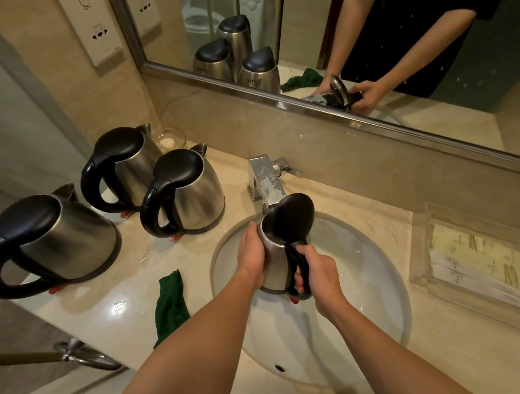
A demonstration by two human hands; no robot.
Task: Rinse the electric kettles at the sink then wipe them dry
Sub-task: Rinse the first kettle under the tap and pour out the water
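The tabletop is pale polished marble, wet-looking and reflective, with a round white sink set into it. A framed mirror runs along the wall behind, above a marble backsplash. A chrome tap stands at the sink's far edge. A wall socket plate sits left of the mirror. A clear tray of packets lies on the tabletop right of the sink.

Three kettles stand left of the sink, lids closed: the near kettle, the middle kettle and the far kettle. Each has a brushed steel body with black lid and handle. A green cloth lies crumpled near the tabletop's front edge, between the near kettle and the sink.

The held kettle is over the sink, just below the tap, its black lid hinged open. My left hand presses flat against its steel side, fingers wrapped loosely round the body. My right hand grips the black handle, fingers curled fully round it.
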